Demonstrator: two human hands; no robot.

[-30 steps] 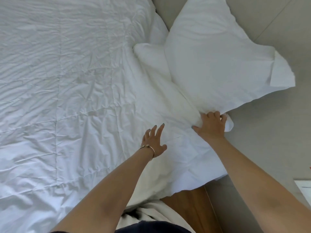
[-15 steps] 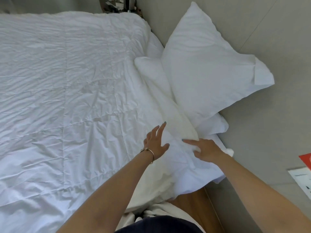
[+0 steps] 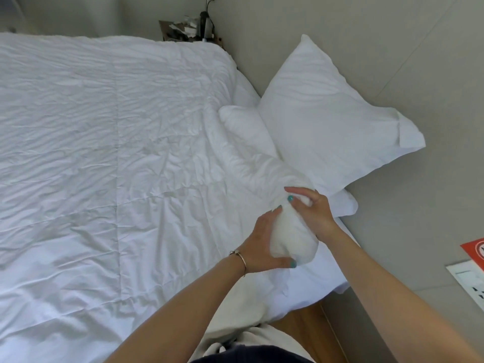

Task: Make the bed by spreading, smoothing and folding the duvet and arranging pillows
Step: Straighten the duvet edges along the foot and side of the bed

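**Two hands gripping the near end of a lower pillow at the head of a bed**

The white duvet lies spread over the bed and fills the left and centre of the frame, creased and crossed by faint quilting lines. At centre right a long lower pillow runs diagonally from mid-frame down toward the person. The left hand, with a thin bracelet at the wrist, cups the left side of the pillow's near end; its thumb curls under the end and its fingertips reach over the top, so its grip is closed around the pillow. The right hand holds the same end from the right side, fingers bent over the fabric and thumb pressing the top: this grip is likewise closed on the pillow. The gripped end bulges between the two hands and looks raised off the duvet.

A larger upper pillow stands propped against the grey wall in the upper right of the frame, its lower edge overlapping the lower pillow. A cluttered nightstand sits at top centre, beyond the bed. Strips of wooden floor show at bottom centre. A red-and-white sheet lies at the right edge.
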